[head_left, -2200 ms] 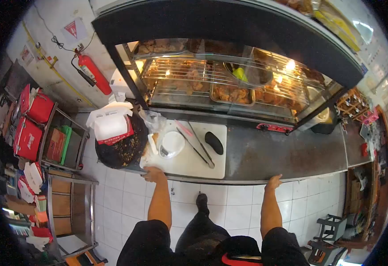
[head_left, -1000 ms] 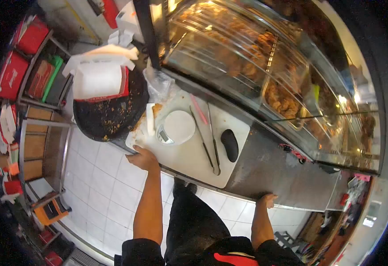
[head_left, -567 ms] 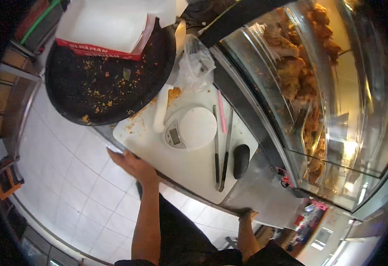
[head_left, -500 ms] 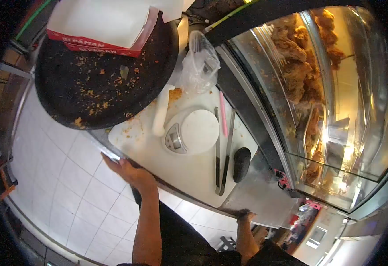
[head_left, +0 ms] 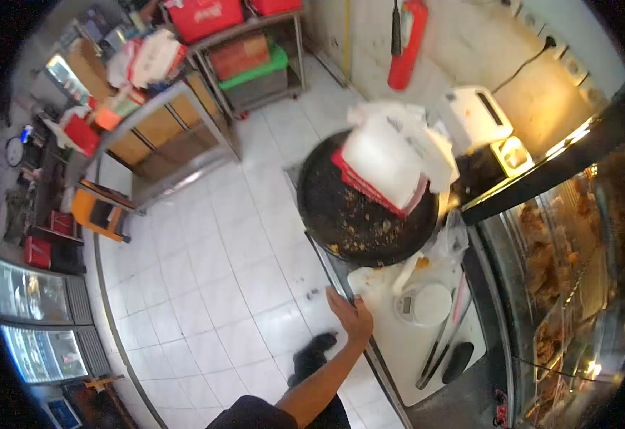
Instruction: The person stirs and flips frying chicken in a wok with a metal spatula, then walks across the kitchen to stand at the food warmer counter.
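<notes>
My left hand rests on the counter's front edge, thumb and fingers apart, holding nothing. Beside it lies a white cutting board with a round white scale, dark-handled tongs, a pink stick, a black oval object and a white handle-like piece. Beyond my left hand sits a round black tray scattered with crumbs. An open white and red carton lies on the tray. My right hand is out of view.
A glass display case with fried food stands at the right. A clear plastic bag lies by the tray. At the left are a metal rack, an orange and black stool and glass-door fridges. A fire extinguisher hangs above.
The view has swung left, so the counter items appear farther right and the floor and left side show more. My right hand has left the view. My left hand stays at the counter edge.
</notes>
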A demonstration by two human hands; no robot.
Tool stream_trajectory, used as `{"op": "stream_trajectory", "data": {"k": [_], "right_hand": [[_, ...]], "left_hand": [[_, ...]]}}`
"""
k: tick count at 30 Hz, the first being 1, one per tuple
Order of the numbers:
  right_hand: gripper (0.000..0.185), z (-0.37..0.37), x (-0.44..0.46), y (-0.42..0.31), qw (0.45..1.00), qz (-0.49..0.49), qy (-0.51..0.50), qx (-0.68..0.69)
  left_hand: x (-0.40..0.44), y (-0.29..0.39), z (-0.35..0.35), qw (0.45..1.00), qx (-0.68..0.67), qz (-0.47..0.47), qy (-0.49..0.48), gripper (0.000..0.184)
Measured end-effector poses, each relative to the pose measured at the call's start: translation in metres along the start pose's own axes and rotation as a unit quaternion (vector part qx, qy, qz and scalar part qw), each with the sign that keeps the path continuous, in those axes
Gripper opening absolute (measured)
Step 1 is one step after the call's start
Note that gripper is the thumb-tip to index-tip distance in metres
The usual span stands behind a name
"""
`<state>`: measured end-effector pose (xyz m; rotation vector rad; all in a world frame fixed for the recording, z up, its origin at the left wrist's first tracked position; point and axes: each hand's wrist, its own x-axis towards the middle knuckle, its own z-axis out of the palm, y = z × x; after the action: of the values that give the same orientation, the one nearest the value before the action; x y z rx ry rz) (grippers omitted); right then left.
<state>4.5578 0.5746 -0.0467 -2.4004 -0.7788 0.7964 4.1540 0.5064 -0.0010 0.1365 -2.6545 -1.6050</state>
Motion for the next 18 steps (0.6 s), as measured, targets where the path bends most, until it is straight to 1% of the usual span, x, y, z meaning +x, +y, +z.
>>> {"op": "stream_trajectory", "data": {"k": [3,4,7,8,11,14,17,18], "right_hand": [[0.061,-0.003,-0.011,-0.021,0.997,-0.009,0.049,-0.053],[0.06,-0.007,-0.013,-0.026,0.995,-0.009,0.067,-0.071],[0.059,-0.023,-0.008,-0.031,0.987,0.005,0.12,-0.108],[0.059,-0.03,-0.004,-0.028,0.984,0.014,0.135,-0.117],[0.058,-0.051,0.009,-0.021,0.978,0.05,0.168,-0.115],[0.056,-0.087,0.033,-0.005,0.968,0.083,0.21,-0.109],[0.055,-0.091,0.041,0.011,0.96,0.112,0.227,-0.121],[0.055,-0.092,0.043,0.019,0.957,0.12,0.23,-0.128]], "left_hand": [[0.003,0.002,-0.004,1.0,-0.006,0.016,0.023,0.061],[0.003,0.001,-0.003,0.997,-0.001,0.039,0.059,0.062],[-0.006,0.001,-0.004,0.99,0.082,0.055,0.104,0.061],[-0.015,-0.002,0.0,0.984,0.124,0.019,0.125,0.062],[-0.036,0.011,-0.002,0.979,0.156,-0.061,0.112,0.062],[-0.038,0.003,0.007,0.981,0.134,-0.021,0.14,0.064],[-0.041,0.029,0.0,0.971,0.193,-0.11,0.091,0.066],[-0.042,0.032,0.002,0.968,0.203,-0.122,0.088,0.067]]}}
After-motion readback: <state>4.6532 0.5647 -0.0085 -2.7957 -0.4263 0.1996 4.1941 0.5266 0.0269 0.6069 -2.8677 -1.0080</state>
